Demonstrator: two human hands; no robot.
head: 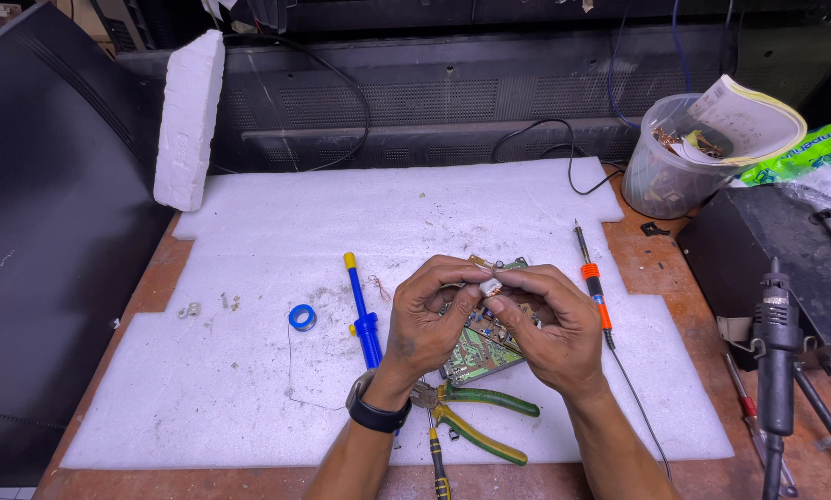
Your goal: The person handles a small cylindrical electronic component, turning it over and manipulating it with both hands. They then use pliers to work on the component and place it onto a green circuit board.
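My left hand [427, 319] and my right hand [550, 324] meet over the middle of a white foam sheet [277, 231]. Together they hold a green circuit board [480, 354] tilted above the sheet. The thumb and forefinger of each hand pinch a small part at the board's top edge [491, 270]. A dark watch sits on my left wrist [375, 412]. Much of the board is hidden behind my fingers.
A blue desoldering pump [362, 310], a blue solder spool [302, 317], green-handled pliers [480, 417] and an orange-gripped soldering iron [593, 282] lie around my hands. A plastic tub of scraps [666, 162], a black box [777, 250] and a hot-air tool [775, 352] stand at right.
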